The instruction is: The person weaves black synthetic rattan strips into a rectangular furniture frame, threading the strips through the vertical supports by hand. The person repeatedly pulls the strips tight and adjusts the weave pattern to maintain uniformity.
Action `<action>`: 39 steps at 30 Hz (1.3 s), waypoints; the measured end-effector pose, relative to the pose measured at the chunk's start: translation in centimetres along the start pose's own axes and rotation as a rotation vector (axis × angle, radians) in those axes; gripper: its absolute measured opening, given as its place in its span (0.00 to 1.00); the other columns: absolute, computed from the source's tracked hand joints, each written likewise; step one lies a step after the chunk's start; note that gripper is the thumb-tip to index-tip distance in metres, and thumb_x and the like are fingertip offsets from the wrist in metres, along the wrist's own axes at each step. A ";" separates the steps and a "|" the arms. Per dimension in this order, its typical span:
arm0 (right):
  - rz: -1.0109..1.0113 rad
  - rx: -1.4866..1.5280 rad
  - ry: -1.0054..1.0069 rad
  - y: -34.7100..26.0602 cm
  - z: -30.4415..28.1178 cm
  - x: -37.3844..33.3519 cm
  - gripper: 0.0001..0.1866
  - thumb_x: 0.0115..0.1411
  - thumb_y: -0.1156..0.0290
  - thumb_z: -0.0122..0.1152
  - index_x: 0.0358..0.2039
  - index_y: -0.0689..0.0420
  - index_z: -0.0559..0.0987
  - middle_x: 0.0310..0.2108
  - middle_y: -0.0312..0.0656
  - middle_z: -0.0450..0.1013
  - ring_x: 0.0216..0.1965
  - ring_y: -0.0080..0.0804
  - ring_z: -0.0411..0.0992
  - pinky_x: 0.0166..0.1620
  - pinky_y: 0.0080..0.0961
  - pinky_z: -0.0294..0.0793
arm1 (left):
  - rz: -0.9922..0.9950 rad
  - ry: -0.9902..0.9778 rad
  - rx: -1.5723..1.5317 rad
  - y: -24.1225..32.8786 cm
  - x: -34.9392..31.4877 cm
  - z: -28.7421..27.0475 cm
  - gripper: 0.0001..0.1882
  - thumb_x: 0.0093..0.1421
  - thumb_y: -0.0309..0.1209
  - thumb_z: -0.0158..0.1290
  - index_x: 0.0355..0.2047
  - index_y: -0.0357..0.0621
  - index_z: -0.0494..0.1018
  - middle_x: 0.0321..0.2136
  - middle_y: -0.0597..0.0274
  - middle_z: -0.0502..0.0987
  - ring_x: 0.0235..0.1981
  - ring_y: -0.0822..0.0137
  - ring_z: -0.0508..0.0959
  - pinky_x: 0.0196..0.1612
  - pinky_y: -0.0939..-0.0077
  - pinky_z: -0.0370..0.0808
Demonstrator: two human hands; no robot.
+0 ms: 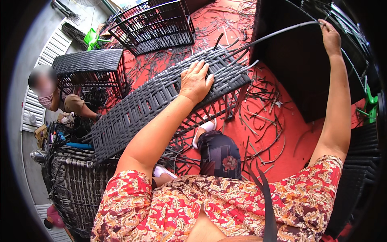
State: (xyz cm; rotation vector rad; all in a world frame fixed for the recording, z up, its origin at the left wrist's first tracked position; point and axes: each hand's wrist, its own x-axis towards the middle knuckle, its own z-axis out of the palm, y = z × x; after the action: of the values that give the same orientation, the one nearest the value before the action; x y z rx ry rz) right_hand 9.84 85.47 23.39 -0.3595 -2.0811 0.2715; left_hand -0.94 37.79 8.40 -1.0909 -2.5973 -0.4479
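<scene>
A long dark grey woven panel (pixel 139 101) slants across the middle of the view, part of a slatted furniture frame. On its upper right part my left hand (pixel 195 82) lies flat, fingers stretched over the weave. My right hand (pixel 330 37) is raised at the far right, its fingers closed on the end of a grey rattan strip (pixel 278 31). That strip runs in a shallow arc from the hand back to the panel's right end. Several loose strip ends stick out there, around the corner beyond my left hand.
Cut strips litter the red floor (pixel 298 139). Another woven frame (pixel 157 30) stands at the back; a co-worker (pixel 66 92) sits by a smaller woven piece (pixel 88 62) at left. A dark woven piece (pixel 82 185) is lower left, a large black panel (pixel 294 80) at right, green stools (pixel 91 38) behind.
</scene>
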 end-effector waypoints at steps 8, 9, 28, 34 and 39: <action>-0.220 -0.222 -0.205 -17.5 -2.8 1.1 0.19 0.57 0.63 0.56 0.49 0.49 0.71 0.37 0.42 0.74 0.41 0.41 0.72 0.45 0.37 0.69 | 0.009 0.026 -0.022 0.3 0.8 0.8 0.26 0.58 0.46 0.41 0.51 0.44 0.67 0.55 0.57 0.64 0.59 0.60 0.58 0.57 0.62 0.53; -0.183 -0.282 -0.249 -18.5 -3.2 0.9 0.21 0.56 0.62 0.57 0.51 0.49 0.69 0.37 0.43 0.74 0.42 0.43 0.71 0.46 0.41 0.69 | 0.024 0.016 -0.037 0.8 1.2 0.9 0.26 0.58 0.46 0.41 0.51 0.44 0.67 0.56 0.57 0.64 0.59 0.60 0.58 0.57 0.62 0.53; 0.082 0.760 -0.562 -25.4 -1.5 -2.1 0.10 0.59 0.63 0.54 0.33 0.56 0.77 0.17 0.26 0.63 0.18 0.12 0.58 0.20 0.10 0.56 | -0.012 0.036 -0.025 -0.4 0.4 1.3 0.26 0.55 0.46 0.45 0.49 0.44 0.68 0.55 0.58 0.63 0.59 0.62 0.59 0.55 0.63 0.54; -0.465 0.442 -0.674 -34.8 -1.9 -6.7 0.08 0.58 0.69 0.54 0.31 0.61 0.75 0.20 0.39 0.67 0.22 0.26 0.66 0.27 0.20 0.64 | 0.011 0.362 -0.534 -2.6 -0.2 -0.8 0.29 0.51 0.39 0.56 0.52 0.41 0.64 0.53 0.50 0.65 0.52 0.55 0.68 0.52 0.63 0.63; -0.733 0.209 -0.454 -35.3 -1.2 -13.5 0.03 0.53 0.74 0.55 0.29 0.58 0.73 0.26 0.44 0.68 0.29 0.45 0.68 0.33 0.34 0.68 | -0.137 -0.020 -1.770 2.6 -3.8 -3.4 0.43 0.51 0.26 0.59 0.62 0.54 0.45 0.32 0.59 0.75 0.33 0.75 0.73 0.39 0.77 0.72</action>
State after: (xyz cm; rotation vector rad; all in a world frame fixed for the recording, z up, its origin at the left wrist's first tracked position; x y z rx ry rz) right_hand 12.36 47.77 25.05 0.6443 -2.4358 0.1269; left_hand 3.98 35.71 10.53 -1.0925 -1.7350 -2.9381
